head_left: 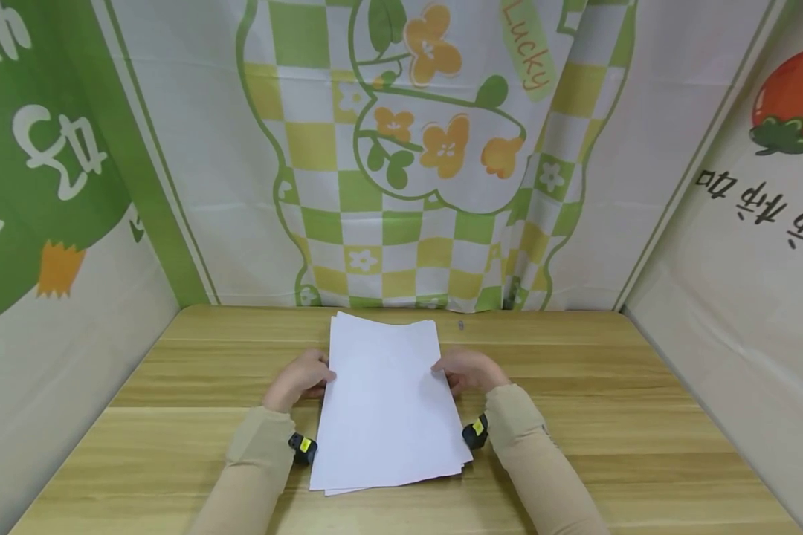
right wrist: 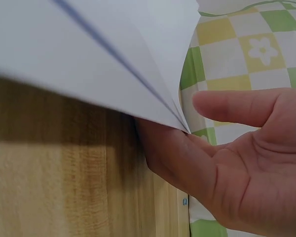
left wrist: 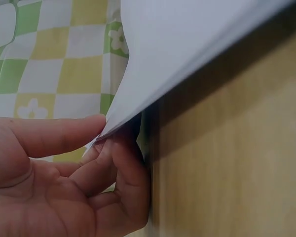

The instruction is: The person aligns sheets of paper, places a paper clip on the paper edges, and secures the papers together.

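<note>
Paper, in a stack of white sheets (head_left: 387,409) with slightly uneven edges, fills the middle of a wooden table (head_left: 616,423) in the head view, its long sides running near to far. A person in beige sleeves (head_left: 237,487) reaches in from the near side, the left hand (head_left: 302,377) at the stack's left edge and the right hand (head_left: 470,370) at its right. A black device with a yellow label (head_left: 302,449) sits at each wrist. Near the table's far edge, just right of the stack, lies a small grey object (head_left: 461,325), too small to identify. Beyond hangs a green, yellow and white checked curtain (head_left: 388,245) with orange flowers.

In the left wrist view, thumb and fingers pinch the left edge of the sheets, which is raised above the table.

In the right wrist view, the fingers extend beneath the raised right edge, loosely supporting it; the thumb stands apart from the paper.
</note>
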Available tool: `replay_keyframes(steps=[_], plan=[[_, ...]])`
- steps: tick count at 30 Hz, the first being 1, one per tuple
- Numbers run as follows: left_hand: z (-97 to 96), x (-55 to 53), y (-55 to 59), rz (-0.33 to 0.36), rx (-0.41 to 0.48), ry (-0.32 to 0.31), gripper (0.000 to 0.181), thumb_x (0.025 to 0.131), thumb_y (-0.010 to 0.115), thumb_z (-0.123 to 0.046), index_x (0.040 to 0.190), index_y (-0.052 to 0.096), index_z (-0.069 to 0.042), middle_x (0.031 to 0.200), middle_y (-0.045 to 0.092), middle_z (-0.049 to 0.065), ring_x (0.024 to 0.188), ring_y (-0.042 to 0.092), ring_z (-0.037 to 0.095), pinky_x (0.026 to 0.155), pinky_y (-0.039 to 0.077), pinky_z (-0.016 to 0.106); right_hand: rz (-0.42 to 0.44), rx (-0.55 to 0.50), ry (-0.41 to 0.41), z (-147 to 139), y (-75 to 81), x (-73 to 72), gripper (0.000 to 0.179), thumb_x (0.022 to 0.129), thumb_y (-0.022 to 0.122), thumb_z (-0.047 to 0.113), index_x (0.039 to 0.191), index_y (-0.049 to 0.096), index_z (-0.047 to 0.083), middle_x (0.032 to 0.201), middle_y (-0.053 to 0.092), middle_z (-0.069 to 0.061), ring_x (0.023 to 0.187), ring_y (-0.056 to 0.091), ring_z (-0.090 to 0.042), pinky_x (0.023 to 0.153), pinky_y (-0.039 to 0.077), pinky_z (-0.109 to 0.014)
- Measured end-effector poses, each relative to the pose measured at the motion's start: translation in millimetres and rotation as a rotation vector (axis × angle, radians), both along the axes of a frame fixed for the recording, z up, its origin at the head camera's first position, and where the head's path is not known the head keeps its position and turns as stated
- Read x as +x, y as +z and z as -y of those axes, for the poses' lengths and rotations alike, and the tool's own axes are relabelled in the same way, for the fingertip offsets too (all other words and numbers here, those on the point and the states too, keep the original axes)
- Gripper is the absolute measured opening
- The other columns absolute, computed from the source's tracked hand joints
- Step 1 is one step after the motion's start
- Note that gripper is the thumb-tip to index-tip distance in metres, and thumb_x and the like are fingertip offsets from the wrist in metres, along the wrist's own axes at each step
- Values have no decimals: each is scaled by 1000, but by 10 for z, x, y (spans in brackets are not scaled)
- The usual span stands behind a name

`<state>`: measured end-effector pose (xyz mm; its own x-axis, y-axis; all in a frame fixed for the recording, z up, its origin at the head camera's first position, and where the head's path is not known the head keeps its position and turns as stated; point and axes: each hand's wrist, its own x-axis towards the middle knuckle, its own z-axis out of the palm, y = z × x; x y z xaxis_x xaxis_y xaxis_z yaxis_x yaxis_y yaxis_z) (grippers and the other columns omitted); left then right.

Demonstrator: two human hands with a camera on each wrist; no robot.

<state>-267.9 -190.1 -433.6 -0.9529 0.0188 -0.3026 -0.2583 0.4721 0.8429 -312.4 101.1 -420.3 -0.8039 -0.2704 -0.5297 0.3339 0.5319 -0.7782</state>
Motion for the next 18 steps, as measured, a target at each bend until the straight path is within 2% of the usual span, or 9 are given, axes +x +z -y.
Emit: replay_keyframes(steps=[5, 13, 18], plan=[[-9, 4, 11, 2, -2, -9, 7, 87, 52, 5, 90, 46, 3, 76, 44, 6, 62, 46, 14, 55, 45, 23, -16, 3, 22, -14, -3, 17, 11, 91, 52, 4, 100, 52, -2, 85, 55, -9, 74, 55, -18, 62, 50, -28], [6, 19, 46, -50, -10, -61, 14, 86, 53, 4, 99, 50, 9, 83, 49, 11, 71, 51, 19, 62, 51, 30, -44, 28, 45, -17, -19, 39, 15, 91, 54, 3, 104, 50, -3, 90, 54, -10, 75, 55, -18, 65, 51, -28], [20, 12, 54, -50, -30, -78, 9, 87, 51, 3, 94, 53, 8, 76, 49, 7, 67, 50, 18, 60, 51, 30, -42, 17, 83, -26, 8, 54, 20, 90, 54, 1, 108, 50, -7, 93, 56, -13, 77, 59, -19, 70, 54, -32]])
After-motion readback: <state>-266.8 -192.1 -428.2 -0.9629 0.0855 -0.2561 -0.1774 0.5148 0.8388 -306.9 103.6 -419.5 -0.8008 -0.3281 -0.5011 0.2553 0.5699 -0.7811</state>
